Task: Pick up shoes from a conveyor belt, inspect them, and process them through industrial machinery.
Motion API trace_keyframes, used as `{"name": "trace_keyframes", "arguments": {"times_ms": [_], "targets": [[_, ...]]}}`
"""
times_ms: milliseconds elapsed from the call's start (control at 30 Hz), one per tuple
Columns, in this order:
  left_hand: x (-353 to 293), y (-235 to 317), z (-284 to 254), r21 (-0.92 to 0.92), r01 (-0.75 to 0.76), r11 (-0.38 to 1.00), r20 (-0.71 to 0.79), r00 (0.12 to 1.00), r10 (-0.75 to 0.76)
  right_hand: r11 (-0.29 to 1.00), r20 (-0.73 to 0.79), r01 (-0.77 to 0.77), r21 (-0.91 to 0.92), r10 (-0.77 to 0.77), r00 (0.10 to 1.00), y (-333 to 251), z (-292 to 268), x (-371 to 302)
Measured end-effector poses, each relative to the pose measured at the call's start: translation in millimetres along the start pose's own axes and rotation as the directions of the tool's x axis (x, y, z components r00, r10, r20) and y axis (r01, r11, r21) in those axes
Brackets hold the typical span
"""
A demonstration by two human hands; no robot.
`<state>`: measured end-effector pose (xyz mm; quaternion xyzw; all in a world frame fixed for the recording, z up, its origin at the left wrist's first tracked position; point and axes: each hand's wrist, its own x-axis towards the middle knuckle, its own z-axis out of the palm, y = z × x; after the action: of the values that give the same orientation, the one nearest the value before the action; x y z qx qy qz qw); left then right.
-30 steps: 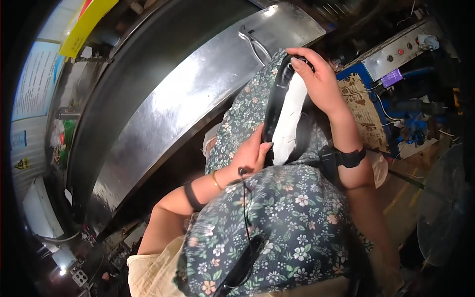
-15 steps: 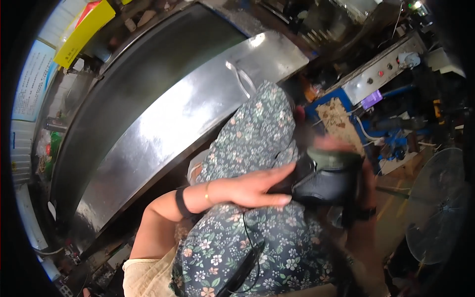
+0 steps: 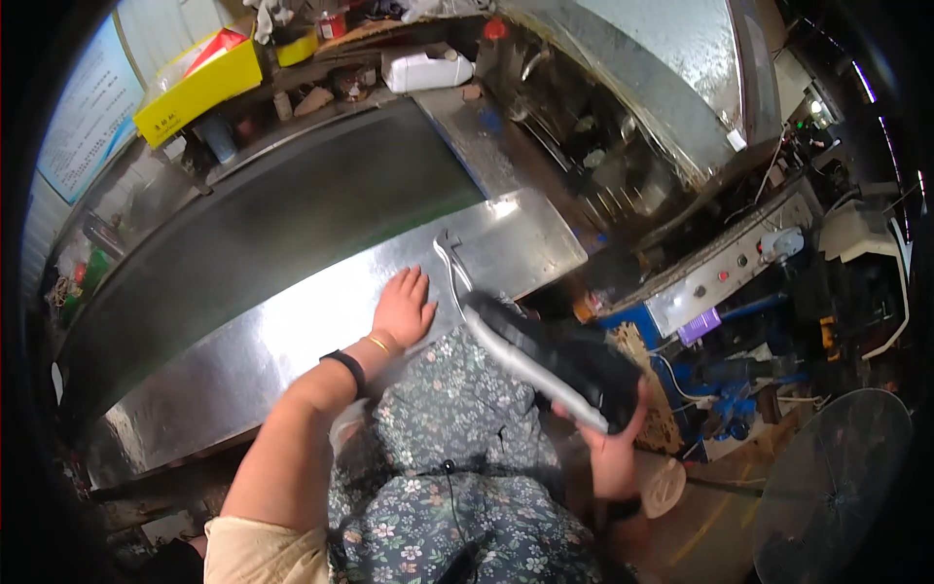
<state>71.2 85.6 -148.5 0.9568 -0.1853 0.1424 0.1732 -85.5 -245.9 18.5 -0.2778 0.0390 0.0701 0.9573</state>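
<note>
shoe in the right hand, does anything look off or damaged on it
Nothing stands out. The right hand holds the black shoe sole-up over the floral apron; blur hides fine damage. The left hand lies flat on the steel table.

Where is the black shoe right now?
In the head view, the black shoe sits right of centre, held in the right hand above the floral apron, beside the steel table where the left hand rests.

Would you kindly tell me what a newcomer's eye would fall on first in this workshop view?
First, the long curved shiny steel panel sweeping across the middle, with the left hand laid flat on it. Next, the black shoe with a pale grey sole in the right hand's grip, held over the floral-patterned apron. At upper left, a bright yellow rectangular box stands out on the cluttered shelf.
</note>
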Motion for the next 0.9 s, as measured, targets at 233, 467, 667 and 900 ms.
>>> {"name": "trace_keyframes", "arguments": {"times_ms": [233,467,667,900], "targets": [[3.3,12.3,-3.1,-0.073,0.023,0.997,-0.023,0.999,-0.025,0.896,-0.163,0.227,-0.382,-0.307,0.938,-22.3,-29.4,303.7],[4.6,10.0,-4.7,-0.077,0.048,0.996,0.006,0.999,-0.048,0.182,0.085,0.137,-0.974,-0.267,0.960,51.8,-72.3,401.9],[5.0,8.1,-8.6,-0.056,0.052,0.997,0.036,0.998,-0.050,-0.618,0.191,0.038,-0.785,-0.183,0.964,41.9,-124.0,343.2],[9.5,15.3,-3.0,-0.041,0.042,0.998,0.060,0.997,-0.040,-0.743,0.163,-0.024,-0.669,-0.178,0.970,34.3,-135.5,326.7]]}}
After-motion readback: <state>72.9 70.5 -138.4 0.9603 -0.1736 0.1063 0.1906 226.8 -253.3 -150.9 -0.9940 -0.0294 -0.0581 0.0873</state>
